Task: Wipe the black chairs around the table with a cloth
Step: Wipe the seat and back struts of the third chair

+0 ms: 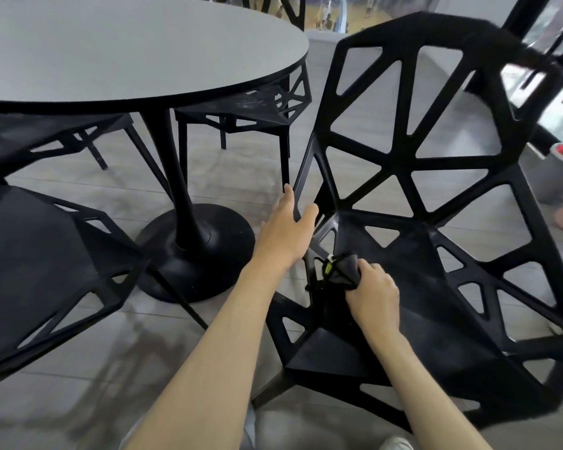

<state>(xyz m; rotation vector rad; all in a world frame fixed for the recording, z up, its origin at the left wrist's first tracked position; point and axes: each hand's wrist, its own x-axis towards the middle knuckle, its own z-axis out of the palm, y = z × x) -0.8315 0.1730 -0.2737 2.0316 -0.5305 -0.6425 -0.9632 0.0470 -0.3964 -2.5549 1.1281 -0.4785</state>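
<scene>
Right hand (pixel 372 292) fingers curl round the dark cloth (pixel 340 269) on the black chair (pixel 413 254) seat; left hand (pixel 286 227) clasps its side strut.

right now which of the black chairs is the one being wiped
The big chair on the right: the right hand presses a dark cloth on its seat and the left hand grips its frame. The other chairs sit untouched around the table.

The left hand (pixel 286 228) grips the black chair (pixel 413 196) frame while the right hand (pixel 372 292) presses a dark cloth (pixel 340 271) on its seat.
</scene>
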